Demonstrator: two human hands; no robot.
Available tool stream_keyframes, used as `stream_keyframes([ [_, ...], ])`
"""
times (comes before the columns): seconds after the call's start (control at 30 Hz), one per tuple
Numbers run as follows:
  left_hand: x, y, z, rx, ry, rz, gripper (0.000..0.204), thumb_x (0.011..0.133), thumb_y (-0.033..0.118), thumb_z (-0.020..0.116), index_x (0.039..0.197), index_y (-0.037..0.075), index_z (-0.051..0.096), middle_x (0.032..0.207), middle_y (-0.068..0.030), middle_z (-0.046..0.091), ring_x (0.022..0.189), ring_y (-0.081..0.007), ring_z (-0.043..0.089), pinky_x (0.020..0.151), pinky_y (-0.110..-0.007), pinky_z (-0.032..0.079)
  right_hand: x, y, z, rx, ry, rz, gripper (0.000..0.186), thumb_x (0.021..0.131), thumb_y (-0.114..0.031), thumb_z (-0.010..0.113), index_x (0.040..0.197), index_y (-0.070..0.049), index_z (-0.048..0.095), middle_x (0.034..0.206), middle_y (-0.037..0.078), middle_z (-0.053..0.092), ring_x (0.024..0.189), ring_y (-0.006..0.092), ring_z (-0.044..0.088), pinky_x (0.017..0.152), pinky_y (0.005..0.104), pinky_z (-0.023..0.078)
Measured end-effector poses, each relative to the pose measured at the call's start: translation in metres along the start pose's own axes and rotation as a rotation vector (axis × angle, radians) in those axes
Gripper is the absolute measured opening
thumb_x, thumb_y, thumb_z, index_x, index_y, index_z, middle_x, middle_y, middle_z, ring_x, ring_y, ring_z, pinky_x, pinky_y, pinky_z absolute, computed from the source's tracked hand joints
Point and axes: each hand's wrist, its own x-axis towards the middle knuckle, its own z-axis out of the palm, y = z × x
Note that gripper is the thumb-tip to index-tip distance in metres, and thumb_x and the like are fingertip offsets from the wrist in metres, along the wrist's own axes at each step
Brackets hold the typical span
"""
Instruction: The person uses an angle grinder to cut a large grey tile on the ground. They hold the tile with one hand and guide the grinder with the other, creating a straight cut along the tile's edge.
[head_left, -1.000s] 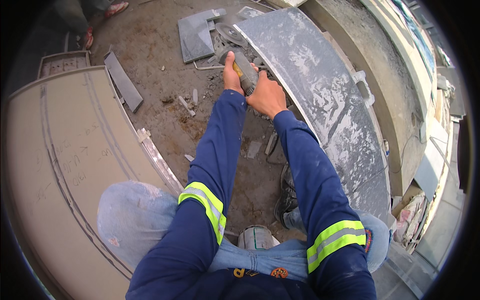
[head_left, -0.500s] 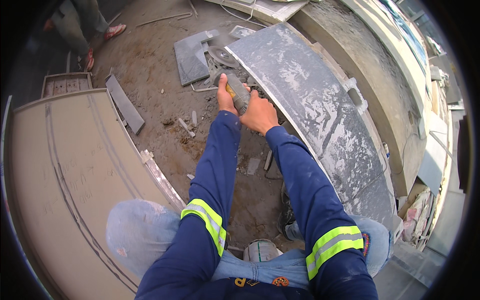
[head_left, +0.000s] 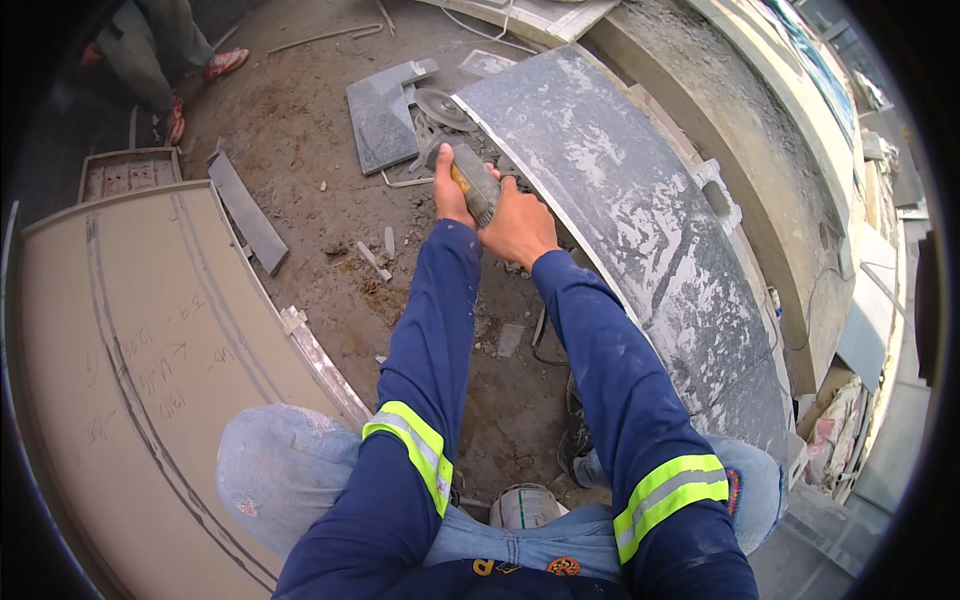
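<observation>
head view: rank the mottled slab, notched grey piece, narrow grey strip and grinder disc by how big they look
1. Mottled slab
2. Notched grey piece
3. Narrow grey strip
4. Grinder disc

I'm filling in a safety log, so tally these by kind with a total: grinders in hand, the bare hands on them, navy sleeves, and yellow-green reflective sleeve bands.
Grinder: 1
Bare hands, left hand and right hand: 2
Navy sleeves: 2
Reflective bands: 2
Total: 7
</observation>
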Motion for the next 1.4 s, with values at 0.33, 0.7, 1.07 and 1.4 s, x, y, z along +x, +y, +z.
stream_keyframes([
  [0.33, 0.012, 0.003, -0.002, -0.01, -0.013, -0.027, 0.06, 0.093, 0.061, 0.058, 0.107, 0.003, 0.055, 0.086, -0.0157, 0.064, 0.072, -0.0276, 0.067, 0.065, -0.043, 0.059, 0.01, 0.0, 0.004, 0.013, 0.007, 0.007, 0.069, 0.07, -0.022, 0.076, 0.128, 0.005, 0.05, 0.097, 0.029, 0.071, 0.095, 0.0443, 0.07, 0.088, 0.0476, 0.056],
  [0.7, 0.002, -0.002, -0.003, -0.007, -0.012, -0.001, 0.061, 0.094, 0.061, 0.057, 0.106, 0.002, 0.055, 0.085, -0.0156, 0.064, 0.071, -0.0277, 0.067, 0.065, -0.042, 0.059, -0.003, -0.002, -0.005, -0.024, -0.031, 0.023, 0.066, 0.071, -0.022, 0.076, 0.126, 0.004, 0.05, 0.098, 0.028, 0.071, 0.095, 0.043, 0.07, 0.087, 0.047, 0.057],
  [1.07, -0.007, -0.009, -0.004, 0.009, -0.013, 0.014, 0.06, 0.094, 0.061, 0.057, 0.106, 0.002, 0.054, 0.085, -0.0163, 0.064, 0.074, -0.0291, 0.067, 0.066, -0.044, 0.06, -0.012, 0.008, 0.0, 0.001, 0.004, -0.002, 0.064, 0.069, -0.026, 0.077, 0.12, 0.004, 0.052, 0.092, 0.03, 0.071, 0.091, 0.0447, 0.07, 0.085, 0.0485, 0.057],
  [1.4, -0.016, -0.009, -0.001, 0.0, -0.008, 0.009, 0.058, 0.094, 0.059, 0.057, 0.107, 0.003, 0.054, 0.086, -0.0166, 0.064, 0.074, -0.029, 0.067, 0.066, -0.043, 0.059, -0.018, 0.007, -0.003, -0.001, -0.012, 0.012, 0.064, 0.07, -0.025, 0.076, 0.121, 0.004, 0.052, 0.095, 0.03, 0.071, 0.093, 0.0448, 0.07, 0.086, 0.0488, 0.056],
])
